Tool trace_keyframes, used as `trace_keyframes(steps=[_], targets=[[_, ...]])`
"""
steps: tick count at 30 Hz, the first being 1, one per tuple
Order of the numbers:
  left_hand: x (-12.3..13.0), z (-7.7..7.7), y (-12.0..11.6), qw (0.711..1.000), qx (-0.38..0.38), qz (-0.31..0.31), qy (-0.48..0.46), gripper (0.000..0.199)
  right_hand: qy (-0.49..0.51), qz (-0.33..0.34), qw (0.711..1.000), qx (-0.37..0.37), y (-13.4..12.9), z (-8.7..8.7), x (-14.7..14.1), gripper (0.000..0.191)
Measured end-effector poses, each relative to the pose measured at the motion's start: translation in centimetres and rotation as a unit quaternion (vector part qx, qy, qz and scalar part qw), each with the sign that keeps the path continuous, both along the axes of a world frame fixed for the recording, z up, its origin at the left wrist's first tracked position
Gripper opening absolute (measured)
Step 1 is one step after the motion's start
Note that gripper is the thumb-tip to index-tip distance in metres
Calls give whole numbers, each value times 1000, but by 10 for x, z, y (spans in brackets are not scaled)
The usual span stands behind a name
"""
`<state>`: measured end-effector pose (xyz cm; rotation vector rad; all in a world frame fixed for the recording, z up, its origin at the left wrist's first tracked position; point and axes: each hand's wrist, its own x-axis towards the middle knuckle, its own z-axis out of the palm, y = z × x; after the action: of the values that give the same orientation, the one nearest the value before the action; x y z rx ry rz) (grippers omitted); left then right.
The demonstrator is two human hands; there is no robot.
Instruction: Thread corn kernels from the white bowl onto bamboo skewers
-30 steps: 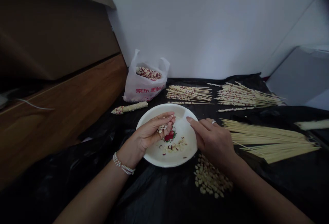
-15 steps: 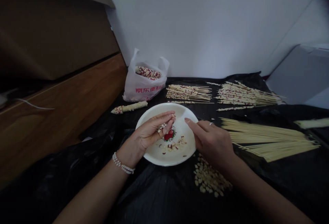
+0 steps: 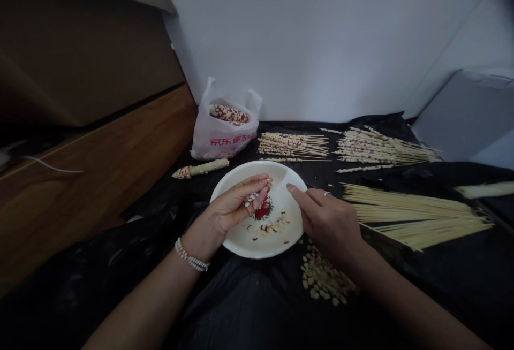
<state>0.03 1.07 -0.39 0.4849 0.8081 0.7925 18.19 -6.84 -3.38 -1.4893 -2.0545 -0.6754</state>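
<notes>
My left hand (image 3: 240, 203) is over the white bowl (image 3: 229, 240), cupped around several corn kernels (image 3: 251, 198). Its thumb and fingertips pinch together at a pale kernel (image 3: 269, 181). My right hand (image 3: 329, 219), with a ring on one finger, hovers at the bowl's right rim. Its fingers are curled closed, the index fingertip toward the left hand; what they grip is too thin or hidden to make out. Loose cream and dark-red kernels (image 3: 271, 226) lie in the bowl near a red printed pattern (image 3: 263, 211).
Beyond the bowl stand a plastic bag (image 3: 225, 138) of corn cobs and a mostly stripped cob (image 3: 203, 168). Kernel-threaded skewers (image 3: 289, 144) form bundles, one farther right (image 3: 367, 146). Bare skewers (image 3: 413, 211) fan out at right. A kernel pile (image 3: 323, 275) lies on black plastic sheeting (image 3: 249, 296).
The whole view has shifted slightly, with things appearing a little farther left. Both hands keep nearly the same pose over the bowl.
</notes>
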Motion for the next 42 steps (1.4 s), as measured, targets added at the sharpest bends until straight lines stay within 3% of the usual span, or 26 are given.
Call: trace_keyframes(steps=[11,24,34,38,42], targets=[[3,2,-2,1000,-11,28,0,18,15,6,1000,10,0,-1,-1,33],[-1,-3,-1,1000,0,11,1,19,31,-5,999,-14,-2,-9,-6,36],[1,-2,-2,1000,7,-6,26,26,15,6,1000,-21,-4,-4,-7,34],[0,-3,0,1000,15,-23,12,23,21,12,1000,-10,-2,-4,-6,33],[-1,-2,2,1000,-3,1,-26,19,32,9,999,0,0,-2,-4,31]])
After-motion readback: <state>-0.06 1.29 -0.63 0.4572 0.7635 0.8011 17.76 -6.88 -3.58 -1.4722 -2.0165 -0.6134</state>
